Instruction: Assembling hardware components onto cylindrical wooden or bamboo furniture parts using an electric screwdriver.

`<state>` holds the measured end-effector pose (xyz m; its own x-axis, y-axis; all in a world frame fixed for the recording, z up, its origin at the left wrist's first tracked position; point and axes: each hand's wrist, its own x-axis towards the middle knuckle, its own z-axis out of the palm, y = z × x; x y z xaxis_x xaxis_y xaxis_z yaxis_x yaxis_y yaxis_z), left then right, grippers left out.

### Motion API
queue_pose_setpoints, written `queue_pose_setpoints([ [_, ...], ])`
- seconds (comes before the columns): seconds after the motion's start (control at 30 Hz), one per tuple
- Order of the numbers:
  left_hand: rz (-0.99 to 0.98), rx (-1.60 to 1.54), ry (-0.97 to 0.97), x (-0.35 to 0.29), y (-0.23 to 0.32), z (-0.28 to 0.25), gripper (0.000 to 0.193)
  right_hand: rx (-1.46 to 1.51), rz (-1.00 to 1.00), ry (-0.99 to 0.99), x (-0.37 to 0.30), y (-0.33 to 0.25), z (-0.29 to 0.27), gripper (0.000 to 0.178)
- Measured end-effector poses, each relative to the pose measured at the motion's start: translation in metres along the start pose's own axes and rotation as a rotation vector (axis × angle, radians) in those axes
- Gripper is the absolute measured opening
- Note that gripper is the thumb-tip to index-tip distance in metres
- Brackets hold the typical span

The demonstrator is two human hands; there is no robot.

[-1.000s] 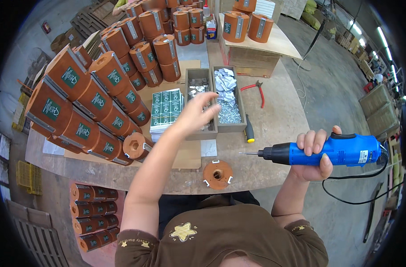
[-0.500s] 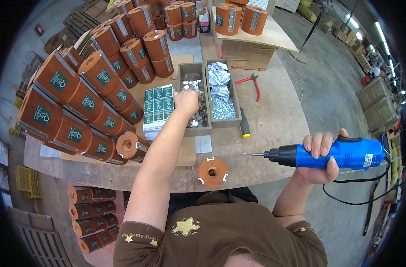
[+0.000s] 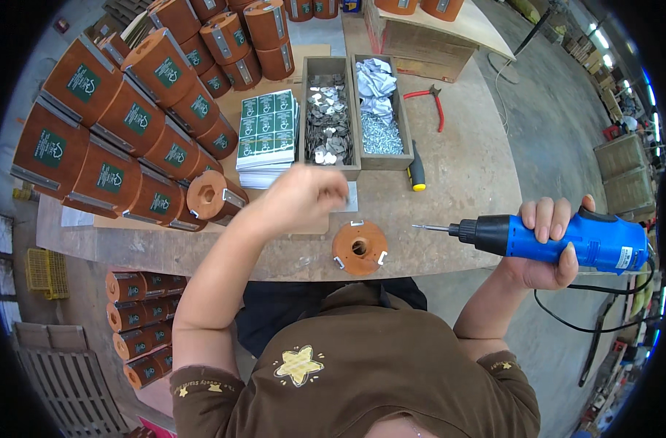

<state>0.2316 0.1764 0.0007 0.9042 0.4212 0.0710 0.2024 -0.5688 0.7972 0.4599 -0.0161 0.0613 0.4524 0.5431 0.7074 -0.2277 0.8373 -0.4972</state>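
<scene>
My right hand [image 3: 548, 237] is wrapped round a blue electric screwdriver [image 3: 574, 241] with a black nose, its thin bit pointing left. My left hand [image 3: 307, 196] hovers just on the near side of a wooden box [image 3: 352, 109] of small flat metal pieces [image 3: 327, 124]. Its fingers are curled together and slightly blurred; whatever is in them is too small to make out. Below and to the right of that hand, a round orange-brown block [image 3: 360, 248] stands on the table, with a central hole and three pale metal strip ends around its rim.
Many brown cylinders [image 3: 136, 117] with green labels are stacked at the left. Beside them lies a pile of green label sheets [image 3: 267, 131]. A second box [image 3: 404, 109] holds screws and crumpled paper. Red-handled pliers [image 3: 439, 109] and a yellow-black screwdriver [image 3: 416, 168] lie to its right.
My left hand has come out of the box of metal pieces and drawn back toward me, fingers curled. The electric screwdriver stays in my right hand. The whole view has shifted slightly.
</scene>
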Motion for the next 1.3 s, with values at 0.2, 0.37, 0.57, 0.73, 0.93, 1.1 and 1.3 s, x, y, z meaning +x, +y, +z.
queue_pose_setpoints([
  [0.2, 0.142, 0.057, -0.026, -0.05, 0.015, 0.038, 0.013, -0.004, 0.04, -0.007, -0.003, 0.007, 0.01, 0.063],
  [0.37, 0.163, 0.157, 0.121, -0.064, 0.004, 0.054, 0.019, -0.023, 0.025, -0.018, -0.003, 0.007, 0.016, 0.063],
  [0.57, 0.259, 0.318, 0.088, -0.061, 0.012, 0.039, 0.039, -0.048, 0.027, -0.023, -0.006, 0.003, 0.018, 0.063],
  [0.73, 0.364, 0.33, -0.068, -0.049, 0.002, 0.041, 0.041, -0.033, 0.033, -0.019, -0.008, 0.001, 0.021, 0.063],
  [0.93, 0.291, 0.27, 0.18, -0.054, 0.012, 0.094, 0.036, -0.065, 0.023, -0.011, -0.011, -0.003, 0.021, 0.063],
  [1.1, 0.227, 0.179, 0.354, -0.057, 0.019, 0.118, 0.038, -0.048, 0.102, -0.016, -0.018, -0.001, 0.027, 0.065],
  [1.3, 0.23, 0.1, 0.419, -0.064, 0.012, 0.122, 0.034, -0.143, 0.185, -0.021, -0.036, 0.003, 0.036, 0.068],
])
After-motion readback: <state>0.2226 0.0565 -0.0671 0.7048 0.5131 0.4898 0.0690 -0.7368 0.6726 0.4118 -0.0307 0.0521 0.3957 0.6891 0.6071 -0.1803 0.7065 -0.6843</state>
